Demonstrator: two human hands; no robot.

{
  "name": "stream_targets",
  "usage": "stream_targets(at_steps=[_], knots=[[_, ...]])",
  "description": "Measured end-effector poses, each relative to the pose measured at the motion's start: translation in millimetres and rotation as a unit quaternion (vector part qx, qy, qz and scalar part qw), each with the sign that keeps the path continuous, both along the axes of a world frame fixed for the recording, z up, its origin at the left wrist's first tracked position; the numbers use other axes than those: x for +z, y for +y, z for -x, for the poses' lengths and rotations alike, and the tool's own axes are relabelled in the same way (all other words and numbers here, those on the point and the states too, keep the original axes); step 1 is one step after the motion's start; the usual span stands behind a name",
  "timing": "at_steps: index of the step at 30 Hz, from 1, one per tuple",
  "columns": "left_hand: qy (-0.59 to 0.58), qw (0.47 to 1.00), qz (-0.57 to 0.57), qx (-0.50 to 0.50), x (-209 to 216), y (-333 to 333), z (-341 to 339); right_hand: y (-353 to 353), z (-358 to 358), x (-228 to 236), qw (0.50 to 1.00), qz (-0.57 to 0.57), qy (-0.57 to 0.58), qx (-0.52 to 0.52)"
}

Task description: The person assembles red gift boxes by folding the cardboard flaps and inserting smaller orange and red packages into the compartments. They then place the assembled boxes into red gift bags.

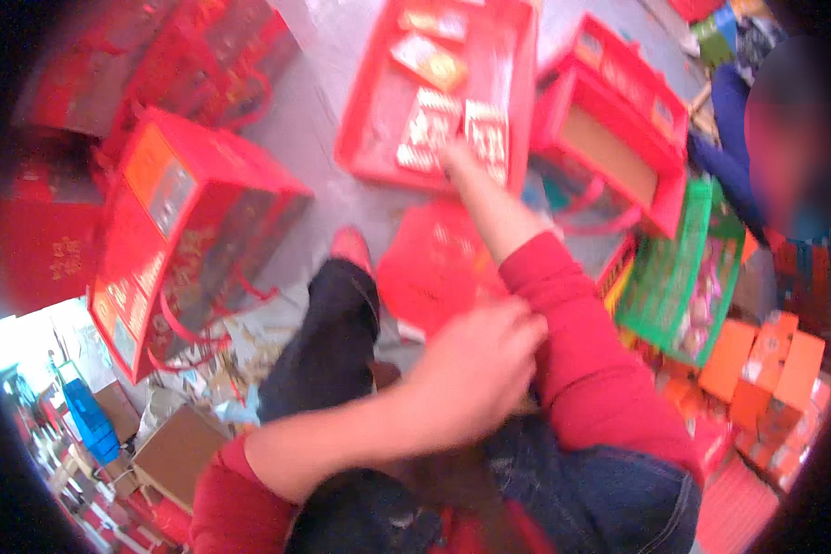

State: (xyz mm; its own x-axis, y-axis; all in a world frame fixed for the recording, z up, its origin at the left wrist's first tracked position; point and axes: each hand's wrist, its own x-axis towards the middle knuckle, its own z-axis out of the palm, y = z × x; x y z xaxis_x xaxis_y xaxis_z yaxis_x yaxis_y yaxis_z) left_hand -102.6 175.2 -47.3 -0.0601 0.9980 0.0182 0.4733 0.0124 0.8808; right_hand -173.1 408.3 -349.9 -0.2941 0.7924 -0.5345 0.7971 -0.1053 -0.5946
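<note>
Reaching forward, my right hand (459,168) is over the near end of a red tray (376,106), at the white-and-red printed packets (429,129). Its fingers are blurred and mostly hidden, so their grip does not show. A similar packet (487,134) lies beside it. Farther up the tray are a yellow-and-white packet (429,61) and another light one. My left hand (480,365) is held over my lap, close against my right sleeve. Its fingers are curled in and smeared by motion; anything inside them is hidden.
A red lidded seat or tub (439,258) stands below the tray. Red gift boxes with handles (189,222) stand at left, and an open red box (609,138) at right. A green basket (679,277) holds packets. Orange boxes (766,369) and a person (789,148) are farther right.
</note>
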Motion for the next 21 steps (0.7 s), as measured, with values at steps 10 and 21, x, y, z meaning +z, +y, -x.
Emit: stream_targets(at_steps=[10, 21], knots=[[-0.245, 0.923, -0.067, 0.289, 19, 11, 39, -84, -353, -89, 0.984, 0.011, -0.092, -0.152], [-0.266, 0.928, -0.054, 0.255, 9, 7, 16, -228, -276, -18, 0.946, 0.120, -0.245, -0.176]])
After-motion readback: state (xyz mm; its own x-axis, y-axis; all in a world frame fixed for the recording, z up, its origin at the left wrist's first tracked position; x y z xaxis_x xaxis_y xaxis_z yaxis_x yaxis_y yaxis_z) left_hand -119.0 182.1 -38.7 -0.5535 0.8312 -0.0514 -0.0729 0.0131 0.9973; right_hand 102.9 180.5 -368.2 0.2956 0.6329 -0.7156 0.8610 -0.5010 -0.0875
